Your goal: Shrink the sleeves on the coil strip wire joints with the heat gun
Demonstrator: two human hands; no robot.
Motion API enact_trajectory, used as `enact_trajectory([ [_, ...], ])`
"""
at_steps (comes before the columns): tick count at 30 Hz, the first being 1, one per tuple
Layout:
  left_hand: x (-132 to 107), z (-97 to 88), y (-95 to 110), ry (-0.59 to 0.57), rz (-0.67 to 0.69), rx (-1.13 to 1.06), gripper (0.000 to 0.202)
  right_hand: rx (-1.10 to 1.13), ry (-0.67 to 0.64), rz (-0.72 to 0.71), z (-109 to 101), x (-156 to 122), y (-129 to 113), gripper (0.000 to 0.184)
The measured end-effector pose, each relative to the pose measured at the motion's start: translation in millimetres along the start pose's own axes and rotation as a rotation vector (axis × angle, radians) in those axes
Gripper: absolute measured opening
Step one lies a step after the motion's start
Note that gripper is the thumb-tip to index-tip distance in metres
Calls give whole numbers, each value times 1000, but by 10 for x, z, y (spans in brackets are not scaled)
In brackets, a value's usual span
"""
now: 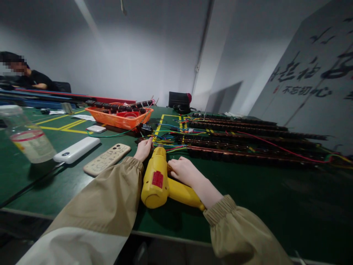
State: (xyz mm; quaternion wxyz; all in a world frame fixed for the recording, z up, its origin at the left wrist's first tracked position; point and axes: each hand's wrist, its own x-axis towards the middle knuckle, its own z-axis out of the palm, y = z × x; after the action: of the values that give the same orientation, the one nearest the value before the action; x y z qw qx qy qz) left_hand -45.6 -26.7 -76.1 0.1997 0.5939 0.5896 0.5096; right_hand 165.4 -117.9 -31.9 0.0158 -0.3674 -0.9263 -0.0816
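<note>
A yellow heat gun (156, 178) with a red label points its metal nozzle away from me toward several coloured wires (164, 140). My right hand (184, 170) is closed on it by the trigger, the handle running along the near side of my wrist. Left of the nozzle, my left hand (143, 149) has its fingers pinched together at the ends of the wires. Its fingertips are small and partly hidden, so the exact grip is hard to see. The wires lead right to long dark bundles with copper-coloured strips (220, 147) on the green table.
Left of me lie a patterned phone (107, 159), a white power bank (77, 150) with a cable and a clear bottle (31, 138). An orange basket (118, 119) of dark parts stands behind my left hand. A person (38, 79) sits at the far left.
</note>
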Motion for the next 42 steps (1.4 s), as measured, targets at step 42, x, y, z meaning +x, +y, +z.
enact_trajectory([
  [42,-9,-84,99,-47,-94,-21,43,-60,-31,0,-67,104,-184,25],
])
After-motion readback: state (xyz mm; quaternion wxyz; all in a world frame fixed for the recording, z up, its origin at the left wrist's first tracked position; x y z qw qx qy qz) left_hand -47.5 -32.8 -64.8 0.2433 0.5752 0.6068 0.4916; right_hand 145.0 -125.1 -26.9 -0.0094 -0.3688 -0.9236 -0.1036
